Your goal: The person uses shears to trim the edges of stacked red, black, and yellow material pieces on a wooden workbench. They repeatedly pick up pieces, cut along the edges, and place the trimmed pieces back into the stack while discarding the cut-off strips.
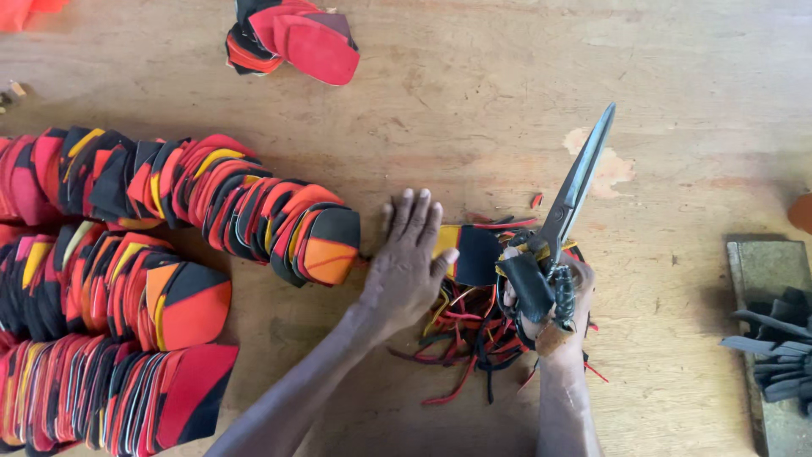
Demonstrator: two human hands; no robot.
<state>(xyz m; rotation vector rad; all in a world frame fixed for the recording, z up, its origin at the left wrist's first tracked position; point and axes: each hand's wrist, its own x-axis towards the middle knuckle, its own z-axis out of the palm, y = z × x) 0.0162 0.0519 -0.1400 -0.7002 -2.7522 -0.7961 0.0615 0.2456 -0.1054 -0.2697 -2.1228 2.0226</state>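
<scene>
Left hand (404, 269) flat, fingers spread, pressing black-and-yellow piece (470, 254) onto tabletop (474, 101); right hand (554, 296) clenched around scissors (573, 190), blades shut, pointing away. Likely slip hazard: offcut strips (461, 343) beneath both wrists; piece could skid.

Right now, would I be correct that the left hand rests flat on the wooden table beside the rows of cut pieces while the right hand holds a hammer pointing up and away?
Not quite: the head view shows the right hand holding large scissors, not a hammer, blades pointing up and away. The rest stands: the left hand lies flat on the wooden table beside the rows of red, orange and black cut pieces.
</scene>
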